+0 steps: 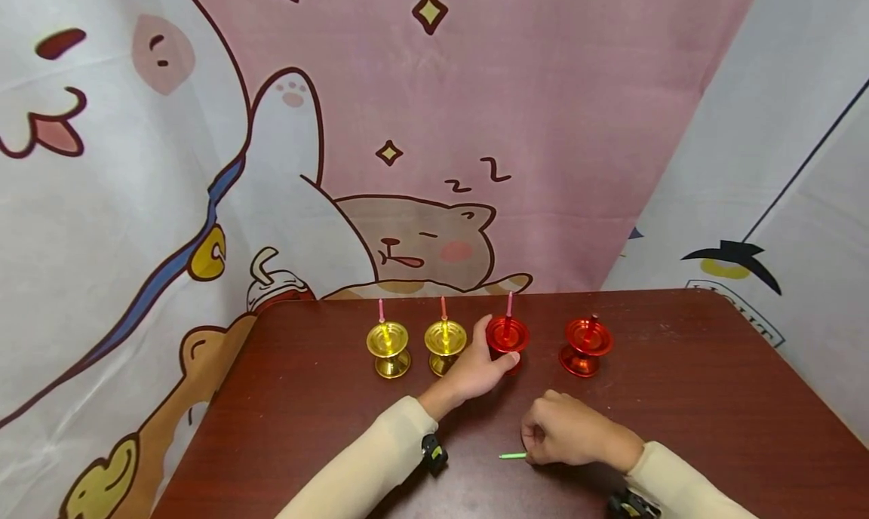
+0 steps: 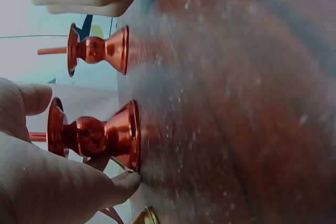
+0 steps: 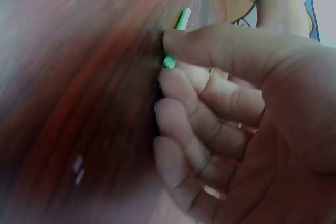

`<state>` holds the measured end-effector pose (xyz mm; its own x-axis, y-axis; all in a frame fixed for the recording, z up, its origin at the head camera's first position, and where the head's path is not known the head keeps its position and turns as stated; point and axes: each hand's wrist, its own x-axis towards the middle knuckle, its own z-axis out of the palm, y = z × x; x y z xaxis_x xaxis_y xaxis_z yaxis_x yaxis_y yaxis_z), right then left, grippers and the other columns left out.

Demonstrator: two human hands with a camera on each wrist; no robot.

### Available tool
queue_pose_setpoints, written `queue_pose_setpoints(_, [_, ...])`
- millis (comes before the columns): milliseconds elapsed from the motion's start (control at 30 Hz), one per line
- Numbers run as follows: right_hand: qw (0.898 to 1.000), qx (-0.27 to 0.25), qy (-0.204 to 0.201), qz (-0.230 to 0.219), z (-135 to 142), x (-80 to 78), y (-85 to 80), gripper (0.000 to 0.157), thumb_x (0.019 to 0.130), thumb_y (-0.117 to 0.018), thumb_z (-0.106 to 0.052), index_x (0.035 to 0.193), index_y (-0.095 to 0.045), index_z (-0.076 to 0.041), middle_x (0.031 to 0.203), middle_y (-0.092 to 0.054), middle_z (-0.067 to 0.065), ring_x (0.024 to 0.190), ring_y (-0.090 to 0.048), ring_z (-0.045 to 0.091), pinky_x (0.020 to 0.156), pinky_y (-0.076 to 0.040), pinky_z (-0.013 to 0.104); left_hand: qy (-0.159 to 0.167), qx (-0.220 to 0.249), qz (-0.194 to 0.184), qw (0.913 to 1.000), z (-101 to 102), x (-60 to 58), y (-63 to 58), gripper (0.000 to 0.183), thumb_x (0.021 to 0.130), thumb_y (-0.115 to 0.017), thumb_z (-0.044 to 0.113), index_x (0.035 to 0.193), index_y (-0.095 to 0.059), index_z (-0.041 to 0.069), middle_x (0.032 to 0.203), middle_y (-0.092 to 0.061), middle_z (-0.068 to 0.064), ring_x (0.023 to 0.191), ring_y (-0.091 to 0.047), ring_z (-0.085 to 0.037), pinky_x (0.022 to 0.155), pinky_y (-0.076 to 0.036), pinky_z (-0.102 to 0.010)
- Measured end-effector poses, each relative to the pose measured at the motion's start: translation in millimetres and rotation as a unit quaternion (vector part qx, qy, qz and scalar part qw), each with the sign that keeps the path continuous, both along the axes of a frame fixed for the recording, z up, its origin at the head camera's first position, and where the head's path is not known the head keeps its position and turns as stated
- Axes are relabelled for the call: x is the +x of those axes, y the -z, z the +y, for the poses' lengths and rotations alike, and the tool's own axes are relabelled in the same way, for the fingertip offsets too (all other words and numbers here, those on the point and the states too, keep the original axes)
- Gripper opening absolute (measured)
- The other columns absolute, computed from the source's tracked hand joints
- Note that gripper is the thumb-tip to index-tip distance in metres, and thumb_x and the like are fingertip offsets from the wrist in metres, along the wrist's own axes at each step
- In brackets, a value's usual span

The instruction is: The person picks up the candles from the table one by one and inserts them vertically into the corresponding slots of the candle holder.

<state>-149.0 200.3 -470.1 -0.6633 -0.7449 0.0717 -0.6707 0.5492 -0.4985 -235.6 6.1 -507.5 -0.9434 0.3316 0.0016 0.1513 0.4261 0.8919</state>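
My left hand (image 1: 471, 370) reaches round a red metal candle holder (image 1: 517, 336), thumb on its near side and fingers at its left. A thin pink candle (image 1: 510, 305) stands upright in that holder. In the left wrist view the holder's foot (image 2: 126, 135) meets the tabletop, with a fingertip beside it. Close to the table, my right hand (image 1: 577, 432) pinches a small green candle (image 1: 512, 456) between thumb and forefinger. The right wrist view shows both ends of the green candle (image 3: 184, 18) sticking out past the thumb; the other fingers curl inward.
Two gold candle holders stand to the left, one (image 1: 391, 366) with a pink candle, another (image 1: 440, 363) with an orange-red one. On the right is a second red holder (image 1: 581, 362) bearing a red candle. A printed cartoon cloth (image 1: 577, 127) hangs behind the brown table (image 1: 292, 428).
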Motion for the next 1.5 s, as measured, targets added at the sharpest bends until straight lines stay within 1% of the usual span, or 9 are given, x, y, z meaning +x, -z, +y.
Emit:
queue_pose_setpoints(167, [0.998,-0.045,-0.046,0.005,21.7,-4.9,6.4,0.031,0.075,-0.085,-0.001,0.071,-0.07,-0.027,0.067,-0.049,-0.028,0.062,-0.04,-0.013,0.052,-0.034,0.009,-0.001,0.004,0.026,0.9996,-1.2,-4.4,19.3,0.098,0.101,-0.075,0.041,0.173,-0.019,0.005,0.162,-0.052,-0.024,0.147,-0.055,-0.035,0.123,-0.039,-0.055])
queue_pose_setpoints(367, [0.995,-0.067,-0.071,0.014,51.1,-13.6,14.1,0.037,0.075,-0.082,0.006,0.076,-0.068,-0.028,0.072,-0.056,-0.022,0.067,-0.044,-0.012,0.056,-0.037,0.007,0.048,0.045,0.071,0.9953,-15.0,18.8,-4.3,0.089,0.103,-0.073,0.035,0.167,-0.025,-0.004,0.155,-0.055,-0.023,0.146,-0.054,-0.036,0.121,-0.04,-0.058])
queue_pose_setpoints(500, [0.995,-0.082,-0.058,0.014,71.1,-19.1,13.6,0.04,0.076,-0.082,0.007,0.08,-0.066,-0.03,0.073,-0.055,-0.022,0.067,-0.047,-0.01,0.056,-0.038,0.008,0.065,0.062,0.047,0.9948,-18.8,34.9,-25.1,0.075,0.103,-0.071,0.026,0.162,-0.034,-0.003,0.145,-0.06,-0.02,0.14,-0.056,-0.037,0.12,-0.04,-0.061])
queue_pose_setpoints(600, [0.993,-0.107,-0.039,0.025,85.4,-22.3,10.4,0.044,0.076,-0.08,0.009,0.082,-0.064,-0.031,0.073,-0.055,-0.02,0.066,-0.048,-0.007,0.056,-0.039,0.009,0.07,0.071,0.02,0.9949,-18.4,44.0,-32.2,0.067,0.104,-0.071,0.022,0.159,-0.04,0.0,0.143,-0.059,-0.02,0.139,-0.055,-0.039,0.12,-0.039,-0.06])
queue_pose_setpoints(733, [0.99,-0.121,0.001,0.071,101.9,-26.1,5.4,0.048,0.073,-0.079,0.011,0.086,-0.061,-0.032,0.074,-0.053,-0.022,0.065,-0.05,-0.003,0.056,-0.041,0.011,0.063,0.048,0.004,0.9969,-16.6,54.8,-34.2,0.064,0.104,-0.071,0.025,0.157,-0.044,-0.001,0.142,-0.06,-0.021,0.137,-0.056,-0.039,0.119,-0.042,-0.054])
queue_pose_setpoints(867, [0.981,-0.126,0.082,0.126,114.7,-28.7,0.8,0.047,0.073,-0.079,0.007,0.088,-0.061,-0.033,0.078,-0.053,-0.024,0.066,-0.052,0.0,0.057,-0.042,0.015,0.062,0.014,-0.011,0.9979,-11.9,64.7,-35.8,0.071,0.104,-0.071,0.032,0.158,-0.044,-0.006,0.141,-0.064,-0.019,0.137,-0.059,-0.038,0.118,-0.044,-0.048])
queue_pose_setpoints(1067, [0.94,-0.165,0.225,0.199,123.2,-34.0,-2.6,0.032,0.079,-0.077,0.003,0.087,-0.065,-0.025,0.093,-0.065,-0.009,0.073,-0.057,0.009,0.063,-0.045,0.019,0.097,-0.008,-0.017,0.9951,1.1,67.9,-34.6,0.068,0.105,-0.071,0.036,0.157,-0.051,-0.002,0.142,-0.067,-0.011,0.138,-0.06,-0.03,0.116,-0.046,-0.039])
queue_pose_setpoints(1200, [0.924,-0.172,0.285,0.186,123.2,-38.3,-1.8,0.027,0.086,-0.075,0.003,0.087,-0.066,-0.022,0.121,-0.072,0.005,0.089,-0.06,0.014,0.074,-0.045,0.017,0.106,-0.006,-0.009,0.9943,12.5,63.2,-31.7,0.063,0.105,-0.072,0.035,0.155,-0.054,0.001,0.143,-0.066,-0.01,0.135,-0.063,-0.029,0.115,-0.048,-0.036])
queue_pose_setpoints(1500, [0.924,-0.154,0.323,0.132,116.4,-41.8,-1.4,0.016,0.096,-0.072,-0.002,0.091,-0.068,-0.017,0.138,-0.072,0.016,0.109,-0.068,0.031,0.084,-0.045,0.015,0.11,0.004,0.0,0.9939,41.4,46.5,-27.3,0.064,0.104,-0.074,0.028,0.156,-0.052,0.0,0.149,-0.064,-0.014,0.138,-0.063,-0.029,0.114,-0.048,-0.032])
